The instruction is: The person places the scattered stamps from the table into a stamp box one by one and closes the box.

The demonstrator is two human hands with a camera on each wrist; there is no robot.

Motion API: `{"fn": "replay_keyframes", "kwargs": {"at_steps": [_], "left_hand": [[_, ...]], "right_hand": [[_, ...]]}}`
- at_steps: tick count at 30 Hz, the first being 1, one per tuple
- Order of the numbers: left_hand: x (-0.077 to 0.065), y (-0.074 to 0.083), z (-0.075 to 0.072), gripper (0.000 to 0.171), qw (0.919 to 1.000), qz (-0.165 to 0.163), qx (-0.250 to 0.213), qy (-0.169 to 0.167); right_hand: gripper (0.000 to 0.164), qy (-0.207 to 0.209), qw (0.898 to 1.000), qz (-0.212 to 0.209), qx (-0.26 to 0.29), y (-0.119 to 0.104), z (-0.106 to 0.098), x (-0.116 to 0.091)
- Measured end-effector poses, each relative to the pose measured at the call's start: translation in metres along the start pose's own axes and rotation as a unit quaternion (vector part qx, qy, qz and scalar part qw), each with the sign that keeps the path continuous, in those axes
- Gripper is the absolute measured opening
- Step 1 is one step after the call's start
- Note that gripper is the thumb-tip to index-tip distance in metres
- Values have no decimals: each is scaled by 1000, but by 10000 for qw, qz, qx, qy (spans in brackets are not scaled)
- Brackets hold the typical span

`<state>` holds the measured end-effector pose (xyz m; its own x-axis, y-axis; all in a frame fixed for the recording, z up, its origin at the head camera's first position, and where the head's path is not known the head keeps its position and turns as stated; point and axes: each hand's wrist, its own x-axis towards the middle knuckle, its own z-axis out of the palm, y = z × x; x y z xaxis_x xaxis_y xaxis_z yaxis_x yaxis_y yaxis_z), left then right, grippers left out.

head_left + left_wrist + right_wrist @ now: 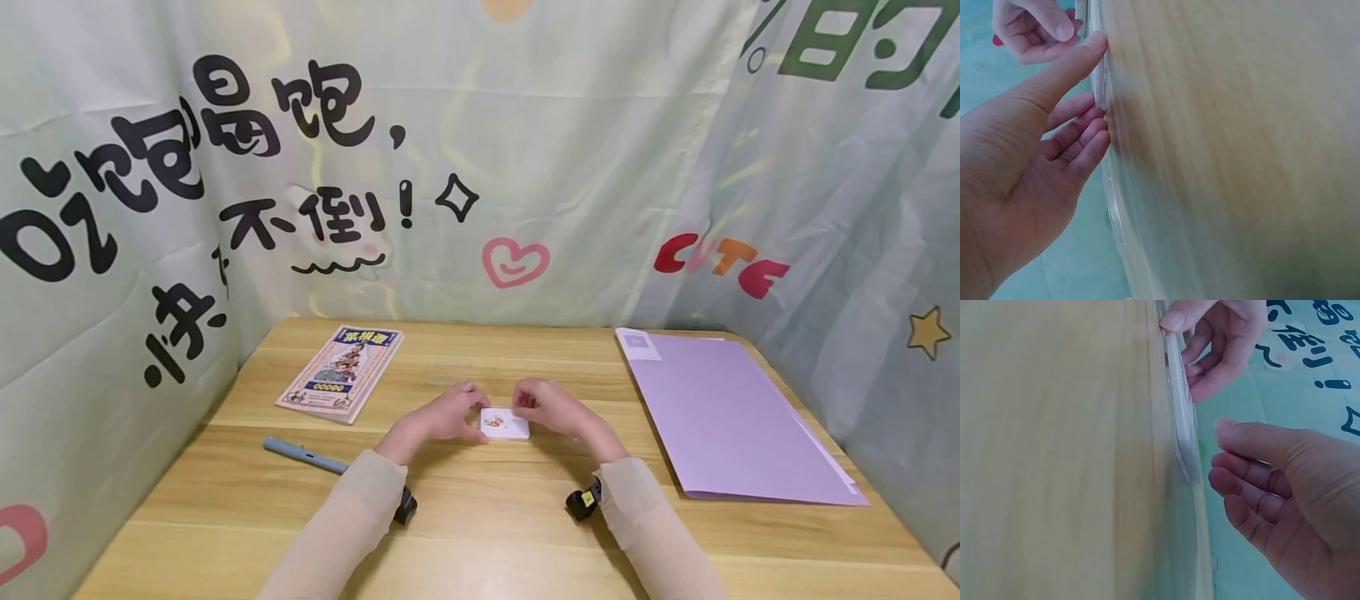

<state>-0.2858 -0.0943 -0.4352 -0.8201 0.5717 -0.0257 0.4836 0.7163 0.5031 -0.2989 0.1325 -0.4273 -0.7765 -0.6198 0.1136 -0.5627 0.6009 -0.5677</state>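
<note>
A small clear plastic case [491, 439] lies on the table with white cards [508, 423] in it; the top card bears a small coloured picture. My left hand [451, 414] holds the case at its left end, thumb on the near edge and fingers at the far edge. Over the right end hovers my right hand [551, 403], its fingers loosely bent. In the right wrist view this right hand [1291, 494] is apart from the card stack [1180, 406], with nothing visible between thumb and fingers. Behind the left hand lies a flat clear plastic piece [449, 372], perhaps a lid.
At the left of the wooden table [495, 533] lie a pink illustrated booklet [341, 372] and a blue-grey pen [303, 454], partly behind the left sleeve. A large purple folder [738, 417] covers the right side. Printed curtains [570, 167] hang behind and at the sides.
</note>
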Motion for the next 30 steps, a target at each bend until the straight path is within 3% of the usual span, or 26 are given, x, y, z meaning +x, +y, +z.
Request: {"fn": "replay_keyframes", "kwargs": {"at_steps": [30], "left_hand": [[-1, 0, 1, 54, 9999, -13, -96, 32]], "right_hand": [[5, 252, 9984, 515, 19, 41, -35, -57]]}}
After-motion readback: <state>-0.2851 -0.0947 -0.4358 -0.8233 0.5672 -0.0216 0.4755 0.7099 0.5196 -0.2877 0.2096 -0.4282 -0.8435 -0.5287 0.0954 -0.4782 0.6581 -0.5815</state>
